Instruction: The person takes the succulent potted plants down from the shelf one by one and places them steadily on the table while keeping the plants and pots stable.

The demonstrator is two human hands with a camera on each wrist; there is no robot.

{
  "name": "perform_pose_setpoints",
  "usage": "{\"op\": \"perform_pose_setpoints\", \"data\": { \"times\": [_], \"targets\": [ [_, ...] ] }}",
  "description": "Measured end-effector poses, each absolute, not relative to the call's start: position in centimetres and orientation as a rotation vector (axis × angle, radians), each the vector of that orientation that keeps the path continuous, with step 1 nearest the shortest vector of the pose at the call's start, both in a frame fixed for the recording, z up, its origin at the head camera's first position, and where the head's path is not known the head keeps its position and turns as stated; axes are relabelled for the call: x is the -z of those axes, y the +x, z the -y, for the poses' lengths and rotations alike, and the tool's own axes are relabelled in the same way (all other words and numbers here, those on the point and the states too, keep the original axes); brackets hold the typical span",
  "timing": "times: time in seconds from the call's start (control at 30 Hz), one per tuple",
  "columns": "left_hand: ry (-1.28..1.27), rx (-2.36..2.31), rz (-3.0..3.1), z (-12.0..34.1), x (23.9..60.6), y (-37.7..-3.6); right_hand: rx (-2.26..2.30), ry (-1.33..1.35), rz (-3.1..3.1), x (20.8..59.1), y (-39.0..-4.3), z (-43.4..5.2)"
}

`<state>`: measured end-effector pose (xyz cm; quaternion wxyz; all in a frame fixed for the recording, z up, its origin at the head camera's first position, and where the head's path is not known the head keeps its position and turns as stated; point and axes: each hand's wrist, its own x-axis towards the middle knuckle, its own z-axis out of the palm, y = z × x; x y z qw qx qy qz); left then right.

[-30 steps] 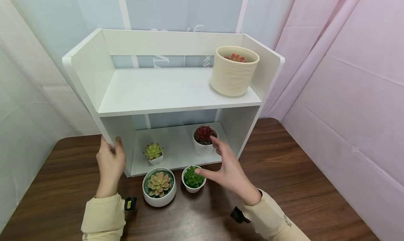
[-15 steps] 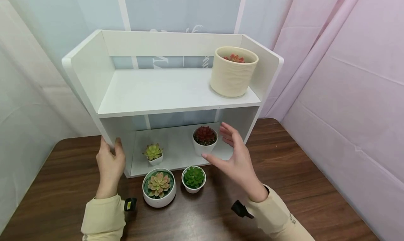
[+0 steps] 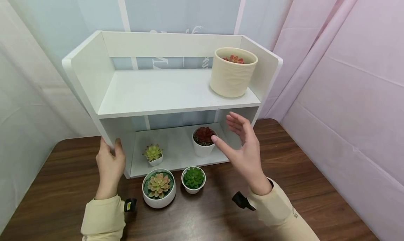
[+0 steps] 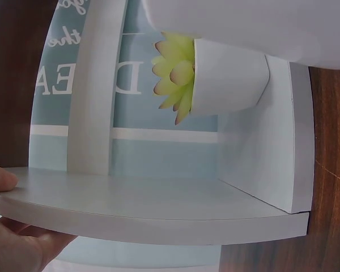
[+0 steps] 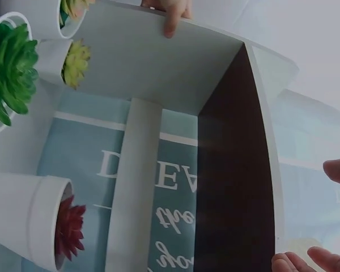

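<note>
Shelf unit (image 3: 176, 90), white, two tiers, standing on a dark wood-grain table (image 3: 300, 185) before pale blue and pink backdrop sheets.

Upper tier: one cream ribbed pot (image 3: 233, 72) at the right end, a small red succulent showing inside its rim.

Lower tier: red succulent in a white pot (image 3: 203, 141) toward the right; small yellow-green succulent in a white pot (image 3: 153, 153) toward the left, well apart from the red one.

Table, just in front of the shelf unit: pink-green succulent in a wide white bowl (image 3: 159, 187) and green succulent in a small white pot (image 3: 193, 179), side by side, neither on the shelf.

Left hand (image 3: 110, 164): grips the front edge of the unit's left side panel, thumb and fingers wrapped round the board; the left wrist view shows a fingertip on the panel.

Right hand (image 3: 244, 150): fingers spread and relaxed, holding nothing, raised in front of the lower tier just right of the red succulent, apparently not touching its pot.

Progress, as judged from the layout: three plants are shelved; the two pots on the table look to be what remains, if the arranging covers them all.
</note>
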<state>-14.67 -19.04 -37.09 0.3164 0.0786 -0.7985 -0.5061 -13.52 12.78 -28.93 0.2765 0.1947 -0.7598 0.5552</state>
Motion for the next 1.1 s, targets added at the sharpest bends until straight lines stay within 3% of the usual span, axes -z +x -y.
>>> {"op": "perform_pose_setpoints", "data": {
  "times": [1.1],
  "targets": [
    [0.202, 1.32, 2.098, 19.0, 37.1, -14.7, -1.414, 0.431, 1.891, 25.4, -17.0, -13.9]
  ]
}}
